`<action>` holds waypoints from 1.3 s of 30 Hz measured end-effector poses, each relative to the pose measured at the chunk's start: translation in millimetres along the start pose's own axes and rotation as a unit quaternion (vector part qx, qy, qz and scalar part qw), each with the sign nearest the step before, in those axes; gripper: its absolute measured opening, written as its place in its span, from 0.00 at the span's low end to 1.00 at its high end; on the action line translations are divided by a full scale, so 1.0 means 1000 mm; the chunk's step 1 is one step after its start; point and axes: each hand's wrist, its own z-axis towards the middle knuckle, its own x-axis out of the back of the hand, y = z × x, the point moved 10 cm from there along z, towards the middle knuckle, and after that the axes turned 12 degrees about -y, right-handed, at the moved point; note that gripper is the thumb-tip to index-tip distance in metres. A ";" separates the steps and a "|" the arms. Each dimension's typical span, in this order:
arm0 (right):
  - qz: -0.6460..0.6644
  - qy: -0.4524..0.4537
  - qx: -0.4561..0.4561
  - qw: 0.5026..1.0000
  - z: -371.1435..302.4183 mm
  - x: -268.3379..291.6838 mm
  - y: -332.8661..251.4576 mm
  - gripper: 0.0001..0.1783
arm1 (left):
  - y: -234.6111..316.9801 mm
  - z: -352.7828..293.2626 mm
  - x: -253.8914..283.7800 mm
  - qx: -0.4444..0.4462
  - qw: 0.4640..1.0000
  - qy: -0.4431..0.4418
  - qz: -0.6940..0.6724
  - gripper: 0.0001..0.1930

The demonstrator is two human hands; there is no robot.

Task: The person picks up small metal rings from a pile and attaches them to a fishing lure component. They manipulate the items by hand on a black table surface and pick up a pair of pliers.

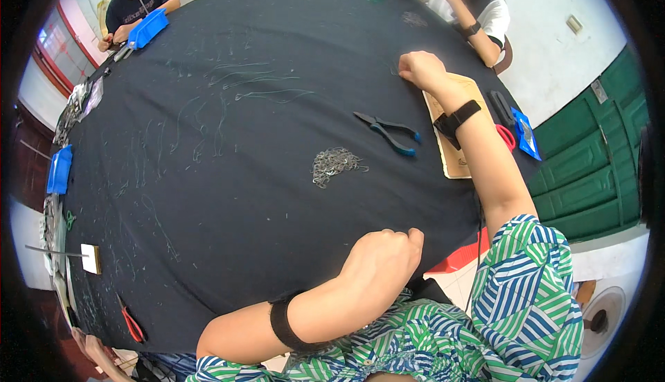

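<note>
Right grip: right hand [424, 72], fingertips drawn together; whether they hold anything can't be made out.
Left grip: left hand [382, 256], fingers curled, contents hidden.
Fish hooks [335, 165]: heaped on the bench [291, 250], near the pliers [375, 126]; best lifted singly, by the shank.
Green strands [277, 93]: loose; best kept untangled.

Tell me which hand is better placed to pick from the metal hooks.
Probably the left hand: it is nearer the metal hooks. The right hand is farther off, beyond the pliers.
</note>
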 end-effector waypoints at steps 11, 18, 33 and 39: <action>-0.042 0.013 -0.015 0.999 0.000 0.004 -0.008 0.05 | -0.001 0.002 -0.003 0.008 1.000 -0.014 0.006 0.13; -0.021 0.043 -0.007 0.999 -0.004 0.008 0.008 0.07 | 0.001 0.002 -0.001 0.004 1.000 -0.008 0.008 0.13; 0.436 0.050 0.211 0.874 -0.151 0.162 -0.120 0.07 | -0.041 -0.028 0.040 0.084 0.995 -0.029 -0.036 0.17; 0.387 -0.116 0.421 0.812 -0.204 0.158 -0.189 0.03 | -0.059 -0.087 0.164 0.204 0.924 0.300 0.118 0.14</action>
